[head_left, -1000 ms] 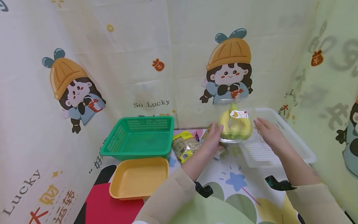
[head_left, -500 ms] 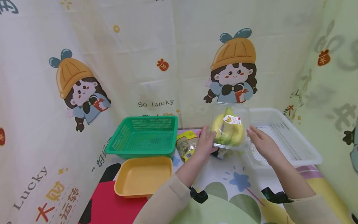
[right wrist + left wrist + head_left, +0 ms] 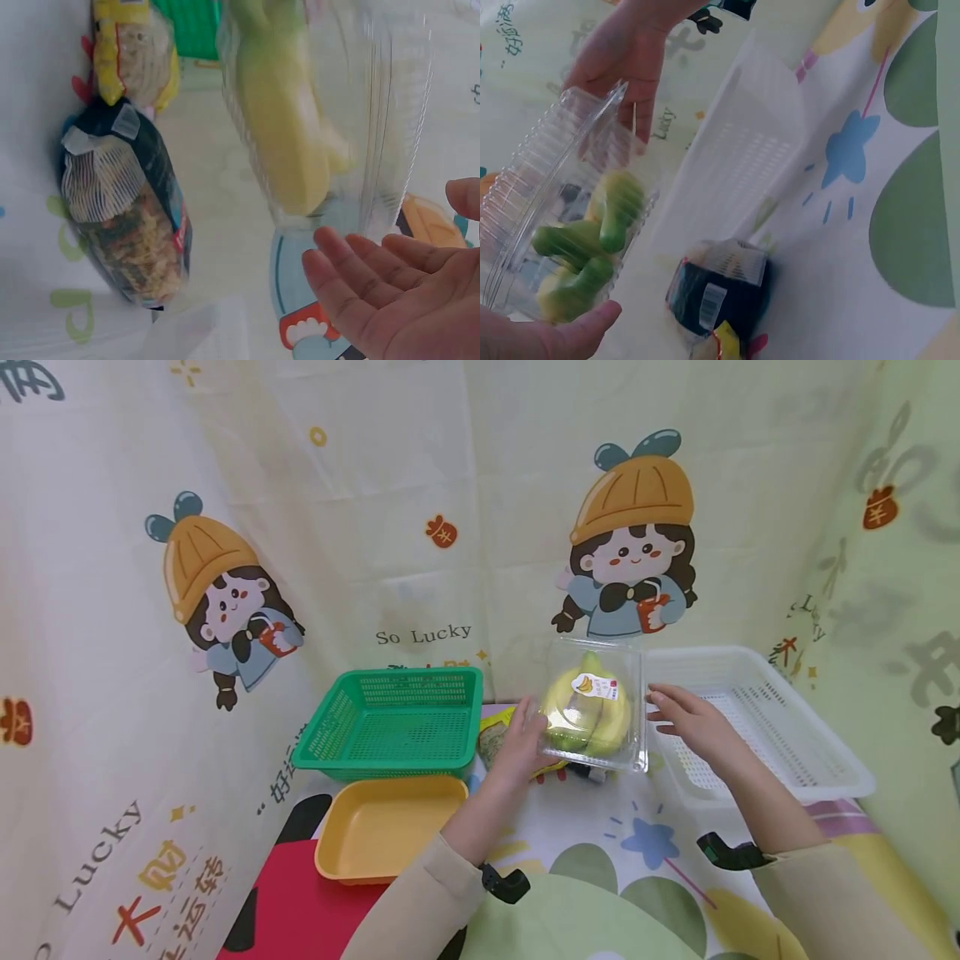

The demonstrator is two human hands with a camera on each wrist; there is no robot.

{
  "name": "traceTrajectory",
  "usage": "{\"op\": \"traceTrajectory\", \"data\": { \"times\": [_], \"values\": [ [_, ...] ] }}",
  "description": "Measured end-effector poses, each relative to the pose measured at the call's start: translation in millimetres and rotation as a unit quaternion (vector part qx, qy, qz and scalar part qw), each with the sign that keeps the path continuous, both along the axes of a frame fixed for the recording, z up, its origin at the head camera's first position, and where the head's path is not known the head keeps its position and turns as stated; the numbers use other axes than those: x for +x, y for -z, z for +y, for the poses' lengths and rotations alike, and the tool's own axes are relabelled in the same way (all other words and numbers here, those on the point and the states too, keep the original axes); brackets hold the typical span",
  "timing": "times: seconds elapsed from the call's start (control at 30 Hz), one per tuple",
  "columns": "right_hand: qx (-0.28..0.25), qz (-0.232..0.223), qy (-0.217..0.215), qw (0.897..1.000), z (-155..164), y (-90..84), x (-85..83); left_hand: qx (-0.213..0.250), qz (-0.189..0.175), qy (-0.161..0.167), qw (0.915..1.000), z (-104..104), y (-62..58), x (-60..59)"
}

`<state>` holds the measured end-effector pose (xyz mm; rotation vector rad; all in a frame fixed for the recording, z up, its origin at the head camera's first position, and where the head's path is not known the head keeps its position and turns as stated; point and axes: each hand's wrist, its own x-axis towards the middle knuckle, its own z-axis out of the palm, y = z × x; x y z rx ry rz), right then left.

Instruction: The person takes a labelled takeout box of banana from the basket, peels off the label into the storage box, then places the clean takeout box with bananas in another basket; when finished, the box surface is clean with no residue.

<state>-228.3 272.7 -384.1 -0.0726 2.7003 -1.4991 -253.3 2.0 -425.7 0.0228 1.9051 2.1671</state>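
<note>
A clear plastic clamshell box with yellow-green bananas inside is held up above the table. A white banana label shows through or on its lid. My left hand grips the box by its left side, the thumb over the edge in the left wrist view. Just off the box's right side is my right hand, its fingers straight and slightly spread. In the right wrist view the right hand's fingertips lie close below the box's end, palm up, holding nothing.
Behind the left hand lie a yellow-and-clear bag and a dark bag with a clear window. A green basket and a yellow tray stand at left. A white basket stands at right, against the printed curtain.
The box of bananas has moved left and tilted more upright, carried away from the white basket. My right hand has let go of its side; my left hand keeps its hold.
</note>
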Motion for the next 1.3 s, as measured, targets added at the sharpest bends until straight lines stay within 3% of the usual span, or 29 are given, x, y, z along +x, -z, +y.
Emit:
{"op": "traceTrajectory", "data": {
  "times": [0.2,0.33,0.53,0.7,0.8,1.1,1.3],
  "values": [
    [-0.019,-0.001,0.008,1.0,6.9,4.7,-22.4,-0.006,-0.002,0.03,0.9995,-24.4,1.5,4.3],
    [-0.025,0.008,-0.014,1.0,12.9,5.4,-37.0,0.001,-0.011,0.046,0.9989,-38.7,3.4,8.0],
    [-0.034,-0.003,-0.115,0.993,15.9,6.1,-52.9,-0.038,0.015,0.097,0.9945,-58.2,7.4,12.9],
    [-0.074,-0.042,-0.213,0.973,14.1,8.7,-60.4,-0.054,0.023,0.139,0.9886,-68.4,8.9,15.8],
    [-0.089,-0.054,-0.243,0.964,11.6,11.2,-63.1,-0.044,0.019,0.158,0.9864,-72.2,11.1,15.0],
    [-0.127,-0.076,-0.221,0.964,6.8,21.8,-65.0,-0.007,0.02,0.189,0.9818,-76.8,15.4,12.9],
    [-0.142,-0.085,-0.166,0.972,1.4,26.1,-59.1,0.02,0.0,0.143,0.9895,-79.7,15.1,12.8]
  ]
}}
